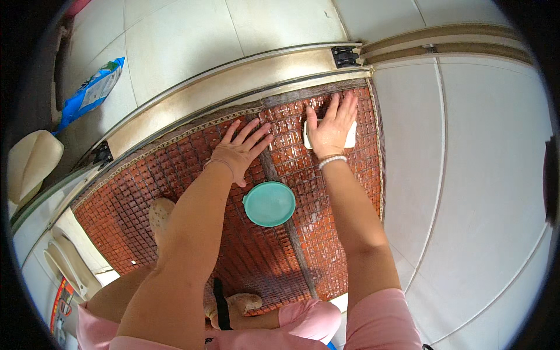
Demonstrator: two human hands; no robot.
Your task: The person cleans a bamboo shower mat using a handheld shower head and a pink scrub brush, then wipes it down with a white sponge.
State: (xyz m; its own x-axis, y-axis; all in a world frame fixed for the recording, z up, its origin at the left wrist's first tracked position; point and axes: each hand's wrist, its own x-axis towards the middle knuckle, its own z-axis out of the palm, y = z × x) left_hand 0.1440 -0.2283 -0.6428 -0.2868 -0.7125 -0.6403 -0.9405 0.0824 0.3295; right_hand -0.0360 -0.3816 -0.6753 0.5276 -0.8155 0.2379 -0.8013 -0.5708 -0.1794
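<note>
A reddish-brown mat of small woven tiles lies before me, with grey cloth edging and a grey seam down it. My left hand rests palm down on the mat, fingers spread, holding nothing. Over a white, flat, rounded block lies my right hand, its palm covering most of it and its fingers reaching past the far edge. Whether the block is a brush or a sponge cannot be told. A round turquoise plastic bowl or lid sits on the mat between my forearms. The mat glistens wet around my right hand.
A metal door track with black fittings runs along the mat's far side. White panels border the right. Far left are a blue packet and a cream object. My beige shoes are on the mat.
</note>
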